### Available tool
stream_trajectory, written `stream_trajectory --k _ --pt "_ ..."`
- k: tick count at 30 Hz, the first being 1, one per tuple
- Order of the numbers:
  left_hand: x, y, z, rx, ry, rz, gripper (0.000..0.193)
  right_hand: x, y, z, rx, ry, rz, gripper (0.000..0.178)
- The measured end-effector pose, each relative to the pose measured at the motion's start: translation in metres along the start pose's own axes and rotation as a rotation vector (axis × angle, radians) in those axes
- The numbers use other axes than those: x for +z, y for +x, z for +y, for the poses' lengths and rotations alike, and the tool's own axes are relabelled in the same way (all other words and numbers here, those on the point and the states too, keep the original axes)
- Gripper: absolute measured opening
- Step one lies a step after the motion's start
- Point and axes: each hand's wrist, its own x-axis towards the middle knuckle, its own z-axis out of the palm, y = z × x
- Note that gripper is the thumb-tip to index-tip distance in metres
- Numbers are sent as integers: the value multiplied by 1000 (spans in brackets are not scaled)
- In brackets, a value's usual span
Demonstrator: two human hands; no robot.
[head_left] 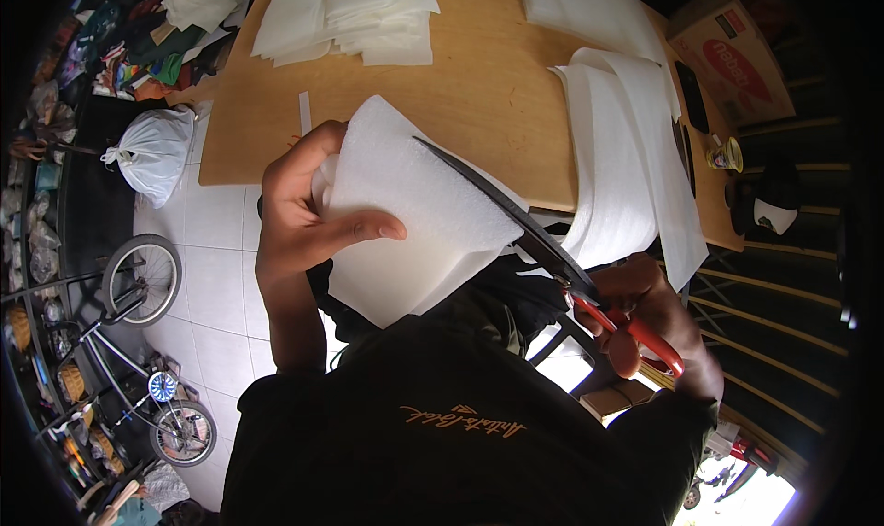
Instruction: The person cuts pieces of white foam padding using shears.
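My left hand (308, 217) grips a folded white foam sheet (424, 204), its thumb pressed on the near face and the fingers behind it. In my right hand (635, 309) is a large pair of scissors (539, 236) with red handles and long dark blades. One blade lies across the face of the foam sheet, its tip near the upper edge; the other blade is mostly hidden. Foam and hands are held up in front of my body, at the table's near edge.
Beyond lies a wooden table (488, 84) with stacked foam sheets (368, 15) at the far left. More long foam sheets (612, 148) drape over its right side, near a dark phone (691, 98) and a cardboard box (732, 56). Leftward are a tied white bag (157, 153) and a bicycle (138, 369).
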Motion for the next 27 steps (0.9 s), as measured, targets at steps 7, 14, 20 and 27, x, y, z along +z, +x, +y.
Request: stream_trajectory --k 7,14,20,27 --pt "2 -1 1 -19 49 -39 59 1 11 5 -53 375 -282 92" --pt "-4 -5 0 -3 103 -39 60 1 8 0 237 653 -310 75" --pt "5 -4 1 40 137 -168 52 -2 10 -7 285 460 -297 58" --pt "12 -7 1 -40 172 -226 54 -3 19 -7 86 122 -312 49"
